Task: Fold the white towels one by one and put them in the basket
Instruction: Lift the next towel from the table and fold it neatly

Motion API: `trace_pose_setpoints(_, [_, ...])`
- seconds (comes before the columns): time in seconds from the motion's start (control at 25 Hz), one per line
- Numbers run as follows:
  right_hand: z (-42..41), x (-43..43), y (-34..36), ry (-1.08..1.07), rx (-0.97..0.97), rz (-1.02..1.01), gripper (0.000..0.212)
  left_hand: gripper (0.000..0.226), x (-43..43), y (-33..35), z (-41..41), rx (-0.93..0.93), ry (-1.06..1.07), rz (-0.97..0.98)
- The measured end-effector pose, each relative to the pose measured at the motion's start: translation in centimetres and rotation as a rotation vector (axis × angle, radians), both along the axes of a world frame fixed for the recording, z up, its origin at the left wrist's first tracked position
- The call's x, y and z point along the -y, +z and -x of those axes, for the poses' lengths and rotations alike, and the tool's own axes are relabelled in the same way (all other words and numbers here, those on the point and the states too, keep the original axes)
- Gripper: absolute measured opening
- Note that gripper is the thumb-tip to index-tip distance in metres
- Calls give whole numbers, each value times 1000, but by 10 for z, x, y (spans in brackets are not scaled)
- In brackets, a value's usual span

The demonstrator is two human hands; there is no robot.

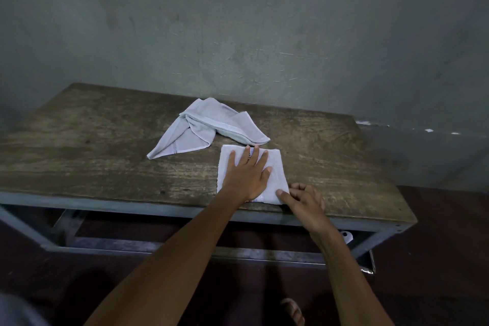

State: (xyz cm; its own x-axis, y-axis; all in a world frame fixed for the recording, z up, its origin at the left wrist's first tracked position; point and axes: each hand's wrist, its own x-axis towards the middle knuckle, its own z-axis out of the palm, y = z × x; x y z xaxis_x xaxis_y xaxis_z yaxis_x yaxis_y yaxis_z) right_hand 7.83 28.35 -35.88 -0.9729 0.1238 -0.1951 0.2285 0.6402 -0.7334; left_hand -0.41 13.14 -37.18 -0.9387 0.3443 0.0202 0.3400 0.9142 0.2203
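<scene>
A folded white towel (277, 174) lies near the front edge of the wooden table (105, 145). My left hand (247, 174) presses flat on it with fingers spread and straight. My right hand (301, 198) is at the towel's near right corner; its thumb lies on the cloth and its fingers curl at the edge, pinching it. Behind them a second white towel (206, 127) lies crumpled and unfolded in the middle of the table. No basket shows in the view.
The table has a grey metal frame (158, 209) and stands against a grey wall (238, 21). A dark red floor (436, 246) lies below, and a sandalled foot (292, 311) shows at the bottom edge.
</scene>
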Motion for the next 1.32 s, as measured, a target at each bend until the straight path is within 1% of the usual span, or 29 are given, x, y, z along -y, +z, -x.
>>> trace_pose_setpoints(0.08, [1,0,0,-2,4,-17,31,56,0,0,-1,3,-4,8])
trace_pose_setpoints(0.2, [1,6,-2,-30,-8,-115,42,59,0,1,-2,-4,4,13])
trace_pose_setpoints(0.28, [1,7,-2,-49,-7,-123,42,61,-1,1,-2,-1,20,5])
trace_pose_setpoints(0.32, [1,6,1,-52,-6,-94,40,61,-1,1,-2,1,22,3])
trace_pose_setpoints(0.36, [2,6,4,-50,-1,-29,34,61,-1,1,-3,3,17,0])
trace_pose_setpoints(0.44, [0,6,13,-24,44,113,15,61,0,3,-4,14,3,-13])
trace_pose_setpoints(0.48, [0,5,15,-12,36,132,11,61,1,3,-4,16,-2,-16])
trace_pose_setpoints(0.52, [0,3,13,3,20,107,12,61,2,3,-4,16,-3,-18])
trace_pose_setpoints(0.6, [0,1,4,7,-14,5,29,61,3,4,-4,20,-3,-23])
trace_pose_setpoints(0.68, [2,-1,-8,-41,-20,-69,45,61,2,5,-4,22,-9,-35])
trace_pose_setpoints(0.72, [3,-1,-8,-105,-51,-28,49,60,3,7,-5,24,-18,-59])
trace_pose_setpoints(0.76, [6,-1,-7,-199,-106,55,49,58,6,9,-6,29,-27,-104])
trace_pose_setpoints(0.8, [9,0,-1,-301,-183,133,44,56,11,12,-6,20,-29,-151])
trace_pose_setpoints(0.84, [14,3,5,-389,-277,137,35,55,18,13,-7,-19,-19,-175])
trace_pose_setpoints(0.88, [21,8,10,-418,-387,32,23,59,26,13,-8,-79,-1,-155])
trace_pose_setpoints(0.92, [30,14,14,-360,-476,-121,18,67,34,13,-10,-134,14,-103])
trace_pose_setpoints(0.96, [40,24,17,-213,-506,-287,27,75,41,11,-12,-155,18,-36])
trace_pose_setpoints(1.0, [48,37,18,-15,-478,-441,40,77,48,6,-12,-145,16,11])
trace_pose_setpoints(1.04, [56,46,14,159,-391,-539,52,73,53,0,-13,-107,16,25])
trace_pose_setpoints(1.08, [65,50,6,263,-269,-590,60,69,57,-5,-14,-71,16,17])
trace_pose_setpoints(1.12, [73,47,1,298,-159,-601,67,68,61,-8,-14,-57,9,3])
trace_pose_setpoints(1.16, [81,41,-4,284,-90,-587,72,72,65,-10,-13,-67,-3,-4])
trace_pose_setpoints(1.24, [88,28,-9,230,-36,-551,75,78,70,-11,-11,-72,-15,-10])
trace_pose_setpoints(1.32, [87,21,-8,185,-41,-459,71,72,71,-12,-9,-34,19,-49])
